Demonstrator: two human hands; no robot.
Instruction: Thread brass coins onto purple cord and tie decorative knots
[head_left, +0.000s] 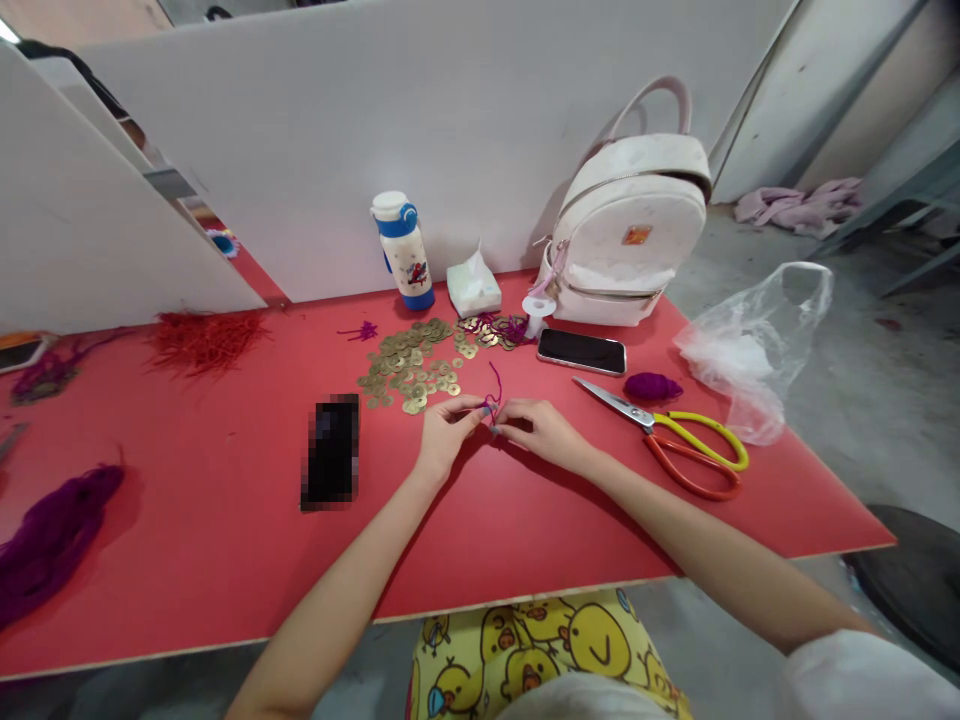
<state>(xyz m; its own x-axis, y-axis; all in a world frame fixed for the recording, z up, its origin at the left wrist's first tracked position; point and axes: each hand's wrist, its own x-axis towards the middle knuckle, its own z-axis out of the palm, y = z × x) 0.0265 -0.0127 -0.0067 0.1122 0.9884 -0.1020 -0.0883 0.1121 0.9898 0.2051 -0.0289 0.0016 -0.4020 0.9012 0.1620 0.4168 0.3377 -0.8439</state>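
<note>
My left hand and my right hand meet over the red table, fingertips pinched together on a short purple thread whose end curls up between them. Whether a coin is on the thread I cannot make out. Just beyond the hands lies a heap of brass coins, with more coins tangled in purple thread behind it.
Large scissors with yellow and orange handles and a purple thread ball lie right of my hands. Two phones, a bottle, tissues, a white backpack, a plastic bag, red threads and purple yarn surround them.
</note>
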